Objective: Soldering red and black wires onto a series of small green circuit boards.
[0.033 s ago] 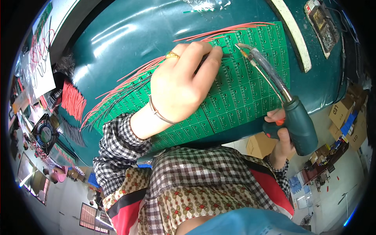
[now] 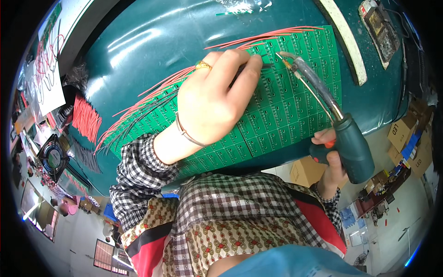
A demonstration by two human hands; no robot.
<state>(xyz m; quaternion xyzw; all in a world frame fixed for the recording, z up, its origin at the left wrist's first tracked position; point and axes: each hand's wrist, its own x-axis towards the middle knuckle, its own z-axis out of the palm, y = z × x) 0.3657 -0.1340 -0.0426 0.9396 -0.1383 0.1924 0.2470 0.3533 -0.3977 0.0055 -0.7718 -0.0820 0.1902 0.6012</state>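
A sheet of green circuit boards (image 2: 295, 108) lies on the table in front of me. My left hand (image 2: 214, 97) rests over its middle with the fingers bent down and pinched together. A thin dark end, which looks like a black wire (image 2: 266, 66), pokes out by the fingertips; the rest is hidden beneath the hand. My right hand (image 2: 333, 161) grips the handle of a dark green soldering gun (image 2: 353, 150). Its tip hangs over the boards, just right of my left fingertips. Red wires (image 2: 173, 81) and black wires (image 2: 145, 110) stick out along the far and left parts of the sheet.
Bundles of red wires (image 2: 86, 117) and dark wires (image 2: 86, 154) lie at the left, near a small black fan (image 2: 53, 157). A pale curved strip (image 2: 344, 41) bounds the right side. Beyond it sits a scorched, dirty holder (image 2: 380, 32). Cardboard boxes (image 2: 408, 138) stand at the right.
The soldering gun's tip has shifted very slightly left. My left hand and the boards look the same.
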